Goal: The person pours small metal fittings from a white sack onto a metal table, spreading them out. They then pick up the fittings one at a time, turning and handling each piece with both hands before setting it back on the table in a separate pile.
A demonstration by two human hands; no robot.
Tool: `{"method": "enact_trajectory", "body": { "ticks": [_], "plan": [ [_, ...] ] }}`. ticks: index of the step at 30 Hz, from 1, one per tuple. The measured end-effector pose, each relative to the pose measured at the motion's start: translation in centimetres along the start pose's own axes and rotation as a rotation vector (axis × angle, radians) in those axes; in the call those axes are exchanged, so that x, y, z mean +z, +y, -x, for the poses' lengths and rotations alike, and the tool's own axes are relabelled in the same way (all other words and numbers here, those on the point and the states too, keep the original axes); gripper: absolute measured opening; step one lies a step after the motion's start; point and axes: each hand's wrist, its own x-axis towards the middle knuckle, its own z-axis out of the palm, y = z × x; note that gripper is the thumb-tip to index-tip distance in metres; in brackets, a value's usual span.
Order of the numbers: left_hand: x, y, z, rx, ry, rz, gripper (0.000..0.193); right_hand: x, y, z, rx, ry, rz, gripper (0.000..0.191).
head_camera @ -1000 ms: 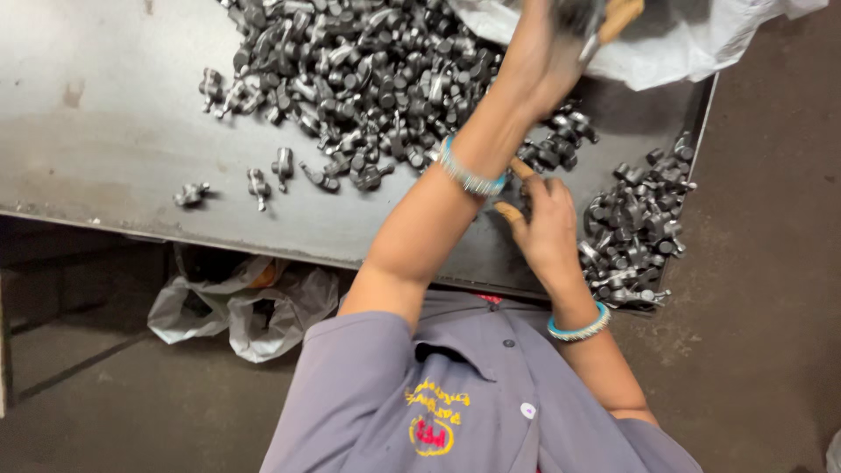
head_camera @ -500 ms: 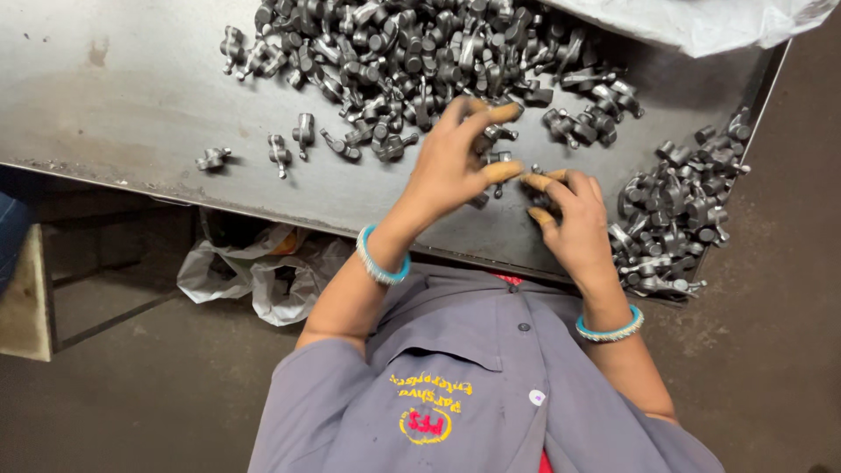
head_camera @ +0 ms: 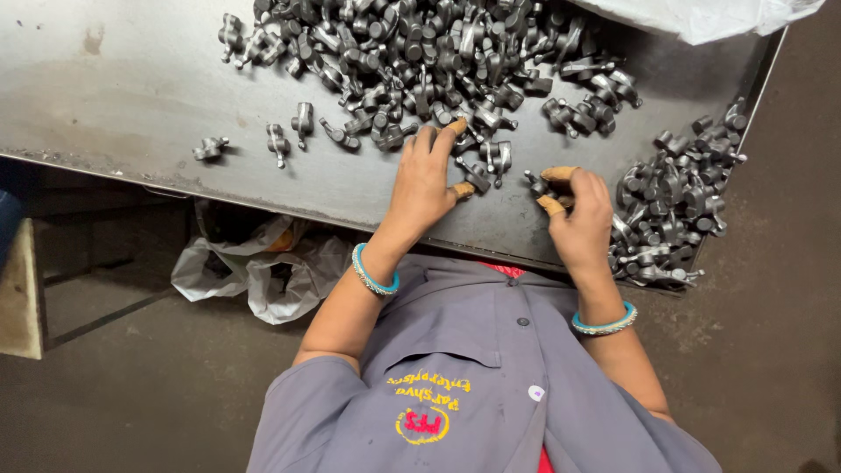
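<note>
A big heap of small dark metal forged parts (head_camera: 420, 52) lies on a grey steel table (head_camera: 114, 88). My left hand (head_camera: 425, 180) rests flat at the heap's near edge, fingers spread, its tan-capped fingertips touching parts. A loose part (head_camera: 477, 175) lies by its thumb. My right hand (head_camera: 578, 215) is just to the right, near the table's front edge, pinching one small metal part (head_camera: 536, 184) between thumb and forefinger. Both wrists wear turquoise bangles.
A second pile of parts (head_camera: 679, 197) sits at the table's right corner. Three stray parts (head_camera: 279, 140) lie apart at the left. A white plastic bag (head_camera: 701, 17) is at the back right, crumpled bags (head_camera: 254, 276) on the floor below, a wooden block (head_camera: 17, 298) at left.
My left hand has come down from the far back of the table to the heap's near edge and spread flat. The right hand stayed near the front edge, still pinching a part.
</note>
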Motion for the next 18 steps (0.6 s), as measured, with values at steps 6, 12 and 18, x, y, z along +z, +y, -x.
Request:
{"method": "enact_trajectory", "body": {
  "ticks": [6,12,18],
  "plan": [
    [0.4,0.1,-0.5,0.027,0.042,0.072,0.09,-0.4,4.5,0.4,0.321,-0.092,-1.055,0.035],
    [1.7,1.7,-0.1,-0.007,-0.029,0.312,0.089,-1.6,6.8,1.3,0.662,-0.196,-1.41,0.037],
    [3.4,3.4,0.7,0.046,-0.009,0.455,0.079,-2.3,7.0,1.7,0.69,-0.226,-1.424,0.042]
  ]
}}
